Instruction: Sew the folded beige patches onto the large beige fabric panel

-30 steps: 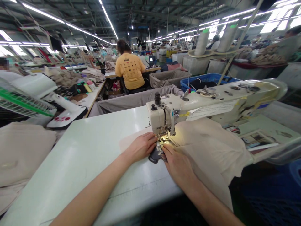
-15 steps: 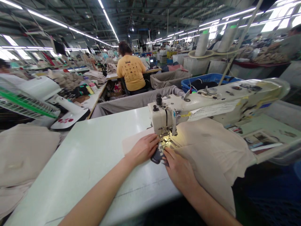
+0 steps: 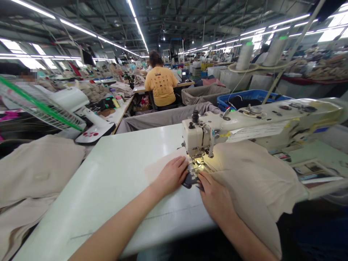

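A cream sewing machine [image 3: 244,125] stands on the pale green table [image 3: 116,170], its head lit over the needle. Beige fabric [image 3: 250,174] is bunched under the machine arm and hangs over the table's near edge. A small dark patterned piece [image 3: 191,179] lies just in front of the needle. My left hand [image 3: 172,175] lies flat on the table at the piece's left side, fingers stretched toward the presser foot. My right hand [image 3: 214,197] rests flat on the beige fabric, fingertips touching the dark piece from the right.
A stack of beige cloth pieces [image 3: 35,174] lies at the left. A white fan with a green-edged grille [image 3: 67,108] stands behind it. A person in a yellow shirt [image 3: 161,86] sits with their back turned at the station ahead. Grey cloth bins [image 3: 163,117] and a blue crate [image 3: 244,98] stand behind the table.
The view has shifted, so everything sits a little further right and lower in the picture. Both hands keep the same hold at the needle.
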`<state>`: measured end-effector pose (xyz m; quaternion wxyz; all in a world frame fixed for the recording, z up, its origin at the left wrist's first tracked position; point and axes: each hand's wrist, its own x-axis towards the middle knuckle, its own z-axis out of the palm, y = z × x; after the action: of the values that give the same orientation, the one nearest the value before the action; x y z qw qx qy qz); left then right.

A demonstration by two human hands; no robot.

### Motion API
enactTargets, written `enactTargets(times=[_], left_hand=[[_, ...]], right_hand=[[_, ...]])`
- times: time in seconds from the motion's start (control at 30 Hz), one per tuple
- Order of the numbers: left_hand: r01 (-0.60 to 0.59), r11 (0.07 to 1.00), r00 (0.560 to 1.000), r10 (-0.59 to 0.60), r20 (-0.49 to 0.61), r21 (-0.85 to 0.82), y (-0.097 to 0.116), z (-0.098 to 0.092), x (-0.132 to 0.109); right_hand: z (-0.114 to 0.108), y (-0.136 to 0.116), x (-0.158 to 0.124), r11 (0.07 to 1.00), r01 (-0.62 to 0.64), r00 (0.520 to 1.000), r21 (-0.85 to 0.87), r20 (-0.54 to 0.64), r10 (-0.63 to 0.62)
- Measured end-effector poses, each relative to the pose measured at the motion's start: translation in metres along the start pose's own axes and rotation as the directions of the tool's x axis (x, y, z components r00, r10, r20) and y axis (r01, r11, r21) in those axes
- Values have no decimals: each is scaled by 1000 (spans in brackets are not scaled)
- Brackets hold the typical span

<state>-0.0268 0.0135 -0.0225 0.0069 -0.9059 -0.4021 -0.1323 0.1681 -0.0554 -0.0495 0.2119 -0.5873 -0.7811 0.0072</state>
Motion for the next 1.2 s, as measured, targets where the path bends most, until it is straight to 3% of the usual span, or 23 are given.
enactTargets(times=[0.17,0.33,0.43,0.5,0.6,0.7,0.8,0.97,1.03,1.13,1.2], left_hand=[[100,995,988,-102,115,21,22,-22,-28],[26,985,986,2,165,-170,3,-43,-31],[114,993,975,-105,194,-34,-8,-45,-32],[274,946,929,-308,207,175,-8,-44,-35],[461,810,813,-549,193,362,0,-42,-39],[519,753,753,-627,200,405,8,-45,-42],[530,744,737,-641,212,406,11,-48,-44],[537,751,755,-631,179,383,11,-51,-47],[509,789,794,-585,166,344,14,-49,-44],[271,942,941,-303,152,199,28,-38,-33],[55,994,991,-66,112,97,40,-27,-22]], right_hand=[[1,5,-3,999,31,999,-16,-43,-31],[-1,8,-4,998,48,994,34,-97,-45],[-8,11,-7,994,34,991,107,-136,-20],[-13,13,-9,985,23,989,171,-148,2],[-20,16,-14,962,21,990,272,-137,17],[-24,18,-17,947,21,995,320,-101,12],[-27,18,-18,953,17,999,303,-41,-4],[-31,16,-16,976,17,994,219,104,-41],[-33,16,-16,980,21,989,196,139,-48],[-34,15,-16,983,47,987,176,145,-73],[-33,15,-16,981,93,983,171,143,-118]])
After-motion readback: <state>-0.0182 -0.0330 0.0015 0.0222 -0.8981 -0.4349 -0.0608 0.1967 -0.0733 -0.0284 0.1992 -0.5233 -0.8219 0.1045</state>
